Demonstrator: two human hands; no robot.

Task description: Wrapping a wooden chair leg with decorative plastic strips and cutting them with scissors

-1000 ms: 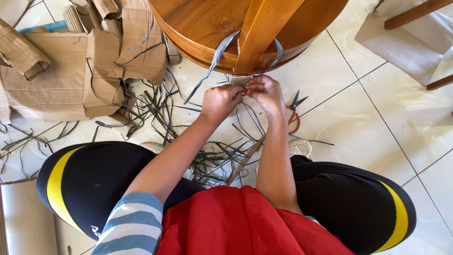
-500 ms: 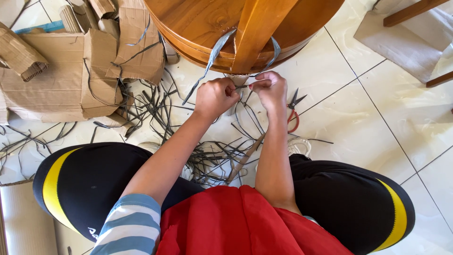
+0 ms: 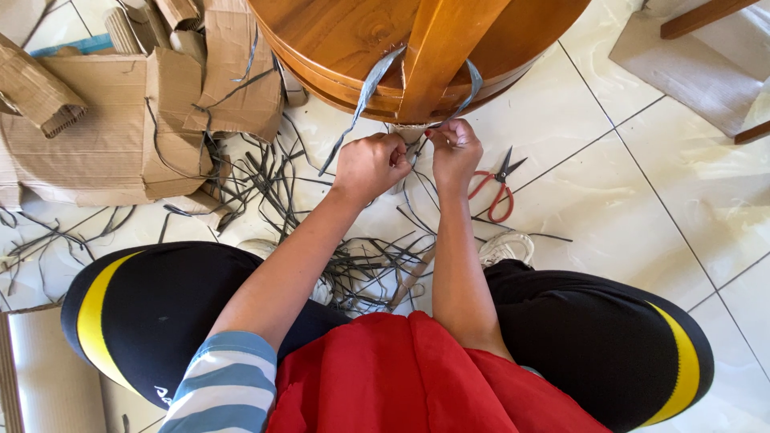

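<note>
At 12 o'clock, under the table (image 3: 345,32), I see both hands, left (image 3: 370,164) and right (image 3: 454,152), clenched on a grey strap (image 3: 365,92), pulling it taut.

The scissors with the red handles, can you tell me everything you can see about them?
The scissors are small, with dark metal blades and thin red loop handles. They lie flat on the pale tile floor, blades slightly parted and pointing up and right. They sit just right of the right hand, which doesn't touch them. A few loose grey strips lie nearby.
</note>
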